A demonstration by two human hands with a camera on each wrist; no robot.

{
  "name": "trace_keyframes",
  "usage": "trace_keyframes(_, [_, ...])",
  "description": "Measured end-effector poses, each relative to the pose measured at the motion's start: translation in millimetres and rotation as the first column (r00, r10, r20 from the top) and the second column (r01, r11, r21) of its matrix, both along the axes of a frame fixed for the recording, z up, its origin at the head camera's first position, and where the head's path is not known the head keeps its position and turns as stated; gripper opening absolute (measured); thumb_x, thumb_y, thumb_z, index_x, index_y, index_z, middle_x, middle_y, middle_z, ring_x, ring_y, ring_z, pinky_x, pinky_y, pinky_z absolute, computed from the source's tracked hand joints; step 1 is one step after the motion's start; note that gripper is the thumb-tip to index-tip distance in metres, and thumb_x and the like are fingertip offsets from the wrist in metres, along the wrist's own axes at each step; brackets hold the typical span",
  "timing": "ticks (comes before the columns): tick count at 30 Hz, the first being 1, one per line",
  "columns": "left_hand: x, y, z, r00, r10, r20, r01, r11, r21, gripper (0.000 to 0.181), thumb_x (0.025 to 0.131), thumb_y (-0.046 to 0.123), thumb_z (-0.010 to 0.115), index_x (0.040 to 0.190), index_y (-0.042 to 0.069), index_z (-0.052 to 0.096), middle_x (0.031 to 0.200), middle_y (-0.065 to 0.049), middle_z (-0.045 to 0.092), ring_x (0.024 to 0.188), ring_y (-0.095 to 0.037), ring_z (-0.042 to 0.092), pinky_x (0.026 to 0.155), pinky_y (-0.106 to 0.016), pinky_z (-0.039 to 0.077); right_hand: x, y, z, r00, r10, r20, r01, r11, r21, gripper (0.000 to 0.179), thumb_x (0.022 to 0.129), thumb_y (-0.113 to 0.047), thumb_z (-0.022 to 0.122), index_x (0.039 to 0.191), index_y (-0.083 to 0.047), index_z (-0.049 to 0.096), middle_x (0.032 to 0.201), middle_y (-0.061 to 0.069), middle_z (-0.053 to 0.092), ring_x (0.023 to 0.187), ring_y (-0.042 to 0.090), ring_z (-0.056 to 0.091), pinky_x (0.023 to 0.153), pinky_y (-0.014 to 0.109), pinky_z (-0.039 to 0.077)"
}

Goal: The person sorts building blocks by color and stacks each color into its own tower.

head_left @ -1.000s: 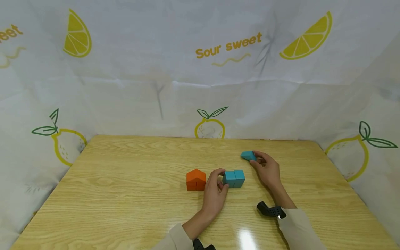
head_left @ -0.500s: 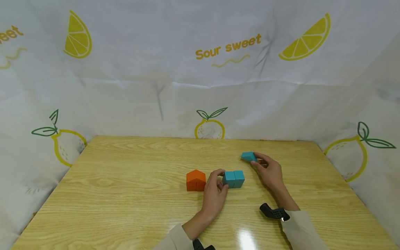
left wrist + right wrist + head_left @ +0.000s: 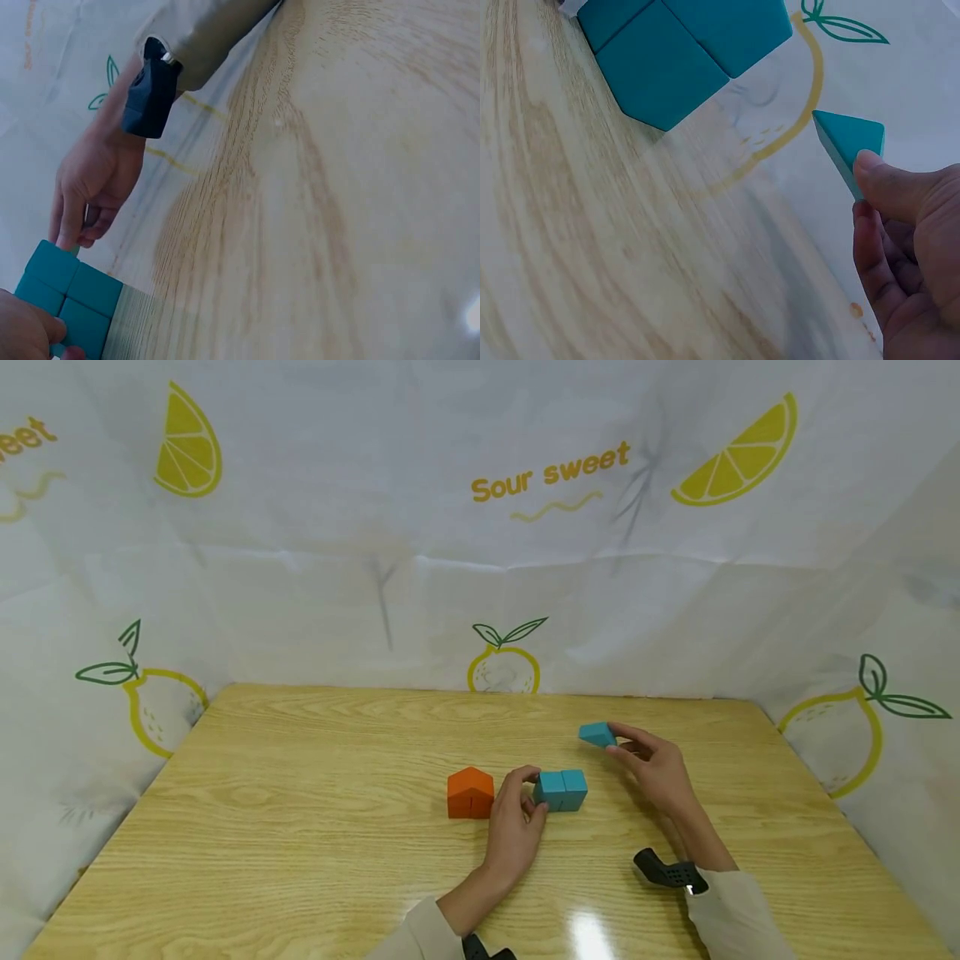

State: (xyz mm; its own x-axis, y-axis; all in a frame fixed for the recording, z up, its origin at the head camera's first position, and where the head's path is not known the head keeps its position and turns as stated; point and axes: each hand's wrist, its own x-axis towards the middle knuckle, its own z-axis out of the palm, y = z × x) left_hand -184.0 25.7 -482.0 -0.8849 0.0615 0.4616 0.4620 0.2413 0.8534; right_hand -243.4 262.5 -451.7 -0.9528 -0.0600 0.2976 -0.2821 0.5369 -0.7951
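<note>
In the head view my left hand (image 3: 516, 827) grips the left end of a teal block cluster (image 3: 562, 791) on the table, index finger behind and thumb in front. The left wrist view shows seams between several pieces of the teal cluster (image 3: 82, 304), with the thumb on its face. Farther back and to the right, my right hand (image 3: 656, 777) pinches a small teal triangular block (image 3: 596, 734) between thumb and fingers. Seen from the right wrist, the triangular block (image 3: 855, 135) is apart from the cluster, one pointed corner toward it.
Just left of my left hand stands an orange house-shaped group of blocks (image 3: 470, 793) with a peaked top. The wooden table (image 3: 300, 827) is backed by a white sheet (image 3: 337, 568) printed with lemons. Black wrist mounts (image 3: 671, 872) sit at both cuffs.
My right wrist and forearm have shifted a little to the right, and the triangular block has turned slightly in the fingers. The left hand, teal cluster and orange blocks stay in place.
</note>
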Motion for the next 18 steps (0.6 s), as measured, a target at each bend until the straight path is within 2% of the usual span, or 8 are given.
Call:
trace_keyframes(6, [0.6, -0.3, 0.6, 1.000, 0.000, 0.015, 0.000, 1.000, 0.000, 0.046, 0.084, -0.012, 0.065, 0.124, 0.005, 0.051, 0.114, -0.007, 0.055, 0.066, -0.011, 0.046, 0.061, -0.022, 0.042, 10.5, -11.9, 22.7, 0.995, 0.096, -0.014, -0.096, 0.995, -0.012, 0.040, 0.093, -0.010, 0.063, 0.131, -0.001, 0.057, 0.122, 0.019, 0.060, 0.093, 0.017, 0.060, 0.076, 0.018, 0.048])
trace_keyframes(10, [0.9, -0.5, 1.1, 1.000, 0.002, 0.026, -0.002, 1.000, -0.001, 0.046, 0.084, -0.012, 0.065, 0.124, 0.006, 0.051, 0.114, -0.007, 0.055, 0.067, -0.011, 0.046, 0.062, -0.022, 0.042, 20.2, -22.3, 38.5, 0.992, 0.128, -0.012, -0.128, 0.992, 0.015, 0.039, 0.093, -0.007, 0.062, 0.131, 0.003, 0.056, 0.123, 0.021, 0.059, 0.093, 0.020, 0.061, 0.076, 0.019, 0.049])
trace_keyframes(14, [0.5, -0.4, 1.2, 1.000, -0.002, 0.024, 0.002, 1.000, -0.001, 0.046, 0.084, -0.012, 0.065, 0.124, 0.006, 0.051, 0.114, -0.007, 0.055, 0.066, -0.010, 0.046, 0.061, -0.022, 0.042, 23.4, -26.3, 42.5, 0.988, 0.153, -0.003, -0.153, 0.988, 0.029, 0.039, 0.093, -0.007, 0.062, 0.130, 0.003, 0.056, 0.125, 0.021, 0.057, 0.094, 0.018, 0.060, 0.077, 0.021, 0.049])
trace_keyframes(18, [0.2, -0.4, 1.0, 1.000, -0.003, 0.016, 0.003, 1.000, -0.004, 0.046, 0.084, -0.012, 0.065, 0.124, 0.006, 0.051, 0.114, -0.007, 0.055, 0.066, -0.010, 0.046, 0.061, -0.022, 0.042, 20.1, -22.8, 35.5, 0.982, 0.189, -0.006, -0.189, 0.982, 0.008, 0.040, 0.093, -0.007, 0.063, 0.131, 0.001, 0.056, 0.127, 0.020, 0.057, 0.094, 0.017, 0.059, 0.077, 0.024, 0.050])
